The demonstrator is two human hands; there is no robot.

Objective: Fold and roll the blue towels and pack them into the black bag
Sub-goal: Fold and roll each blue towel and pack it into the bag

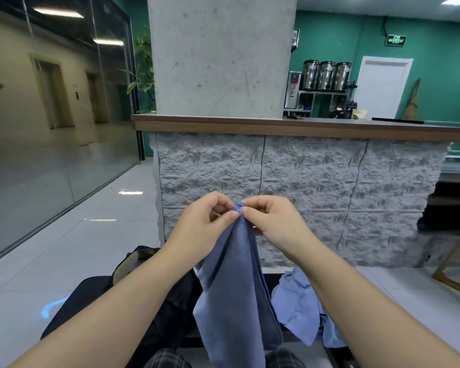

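In the middle of the frame, the left hand (205, 219) and the right hand (274, 221) pinch the top corner of a blue towel (234, 296); each grip is tight on it. It hangs down. More blue towels (300, 309) lie lower right, the black bag (133, 309) lower left.

towel (234, 301): blue | bag (133, 309): black | wall (430, 49): green | countertop (303, 127): brown wood | trousers (165, 359): dark plaid

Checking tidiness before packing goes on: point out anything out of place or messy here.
One thing: a heap of light blue towels lies crumpled low on the right, unfolded. The black bag sits slumped on the left. Both the left hand and right hand pinch one hanging blue towel by its top edge.
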